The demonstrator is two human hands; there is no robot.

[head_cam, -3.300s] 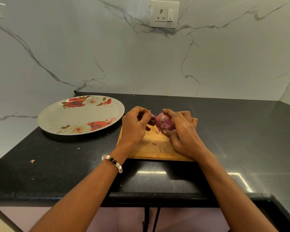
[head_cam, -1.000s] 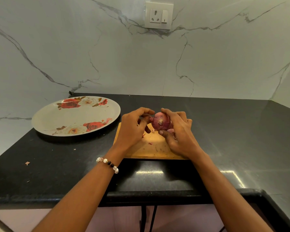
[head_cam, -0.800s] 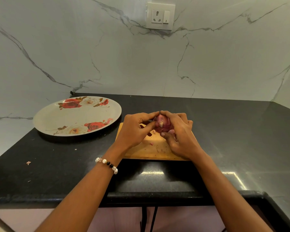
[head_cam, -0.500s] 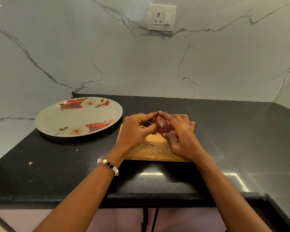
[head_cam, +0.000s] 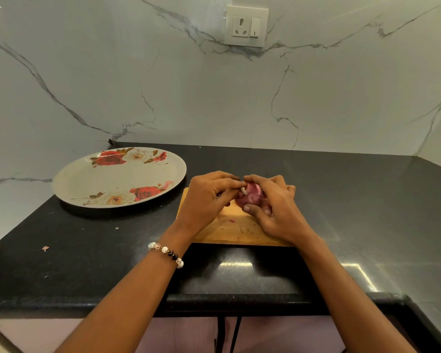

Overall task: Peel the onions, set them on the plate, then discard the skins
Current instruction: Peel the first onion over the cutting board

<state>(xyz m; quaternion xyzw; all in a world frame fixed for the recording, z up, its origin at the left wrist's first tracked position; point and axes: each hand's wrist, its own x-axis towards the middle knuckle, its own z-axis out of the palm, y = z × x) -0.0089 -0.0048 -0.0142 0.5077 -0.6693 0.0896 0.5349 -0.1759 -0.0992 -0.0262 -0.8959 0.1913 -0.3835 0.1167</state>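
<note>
A red onion (head_cam: 251,197) is held just above the wooden cutting board (head_cam: 229,229). My right hand (head_cam: 275,210) grips it from the right, thumb under and fingers over the top. My left hand (head_cam: 206,200) is at its left side, thumb and forefinger pinching at the pale root tip of the onion. The floral plate (head_cam: 87,182) with red roses sits to the left on the black counter, nothing on it. Small purple skin flecks lie on the board.
A black granite counter (head_cam: 367,212) runs to a marble wall behind with a socket (head_cam: 246,26). A skin scrap (head_cam: 45,248) and tiny bits lie on the counter's left part. The counter's front edge is close below my forearms.
My left fingers have closed in from the onion's side to its tip. The onion has turned slightly in my right hand. Plate and board have stayed put.
</note>
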